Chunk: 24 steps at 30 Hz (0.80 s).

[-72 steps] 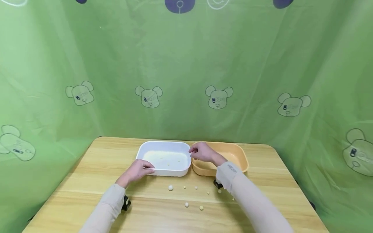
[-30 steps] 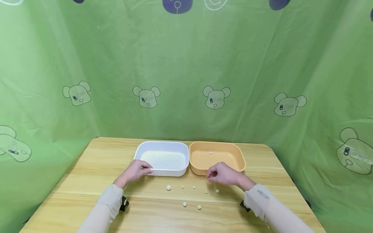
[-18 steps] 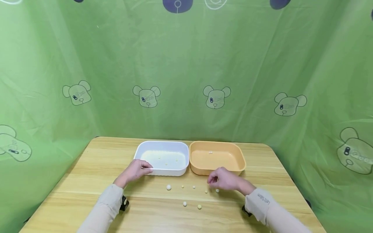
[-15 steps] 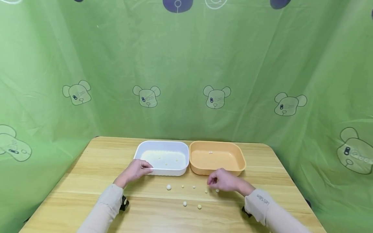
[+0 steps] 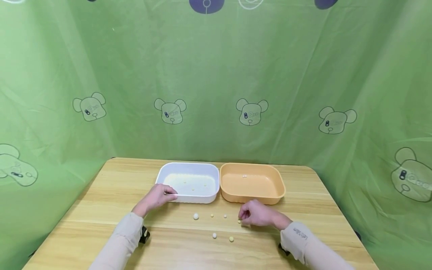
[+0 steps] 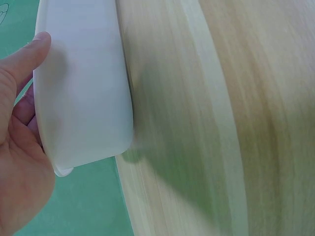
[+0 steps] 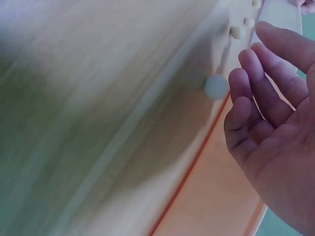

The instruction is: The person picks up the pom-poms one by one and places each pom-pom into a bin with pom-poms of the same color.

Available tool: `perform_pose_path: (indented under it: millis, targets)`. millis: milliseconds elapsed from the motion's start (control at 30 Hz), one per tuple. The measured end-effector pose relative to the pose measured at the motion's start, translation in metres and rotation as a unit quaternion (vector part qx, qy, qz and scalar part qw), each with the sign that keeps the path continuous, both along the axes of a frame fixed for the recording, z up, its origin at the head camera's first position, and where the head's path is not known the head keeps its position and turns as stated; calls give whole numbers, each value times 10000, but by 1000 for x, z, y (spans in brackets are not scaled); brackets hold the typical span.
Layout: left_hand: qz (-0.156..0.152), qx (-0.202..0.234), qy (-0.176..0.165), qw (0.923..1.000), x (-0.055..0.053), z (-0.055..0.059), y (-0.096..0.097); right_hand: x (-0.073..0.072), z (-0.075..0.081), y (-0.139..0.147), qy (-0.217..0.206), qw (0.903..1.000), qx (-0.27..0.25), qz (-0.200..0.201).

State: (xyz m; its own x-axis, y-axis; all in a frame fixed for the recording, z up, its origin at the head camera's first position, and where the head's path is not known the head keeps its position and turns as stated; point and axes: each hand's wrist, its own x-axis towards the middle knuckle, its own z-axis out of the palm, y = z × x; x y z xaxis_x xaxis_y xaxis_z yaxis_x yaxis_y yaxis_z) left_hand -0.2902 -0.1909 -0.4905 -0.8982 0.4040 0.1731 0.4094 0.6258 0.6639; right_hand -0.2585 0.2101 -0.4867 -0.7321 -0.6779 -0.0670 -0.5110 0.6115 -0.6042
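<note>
Small balls (image 5: 214, 235): we count six in plain sight from the head view, scattered on the wooden table (image 5: 182, 247) in front of the white tray (image 5: 197, 199) and the orange tray (image 5: 249, 186), a mix of white and pale yellow, with the leftmost white one looking biggest to us
Left hand (image 5: 156, 197): got the near rim of the white tray pinched, thumb on the outside wall and fingers tucked over the edge, so it's closed around that rim
Right hand (image 5: 257, 213): low over the table before the orange tray, fingers loosely bent, thumb and index tips a little apart, and we can't spot anything between them
Nearest to that hand: a pale yellow ball (image 5: 239, 221) by the fingertips, plus a white ball (image 7: 216, 87) just beside the other fingers in the right wrist view, touching or not we can't tell
Inside the white tray: three tiny pale yellow bits, spread apart
Inside the orange tray: two tiny whitish ones close together near the back
Trays: side by side, white one left
Backdrop: green curtain (image 5: 209, 67) with bear faces (image 5: 171, 114) on it
</note>
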Motion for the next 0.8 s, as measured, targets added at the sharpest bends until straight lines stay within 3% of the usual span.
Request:
perform_pose_path:
  millis: [800]
  targets:
    - [13,101,-77,9999,-1,-2,0,-7,-14,-3,195,9996,144,135]
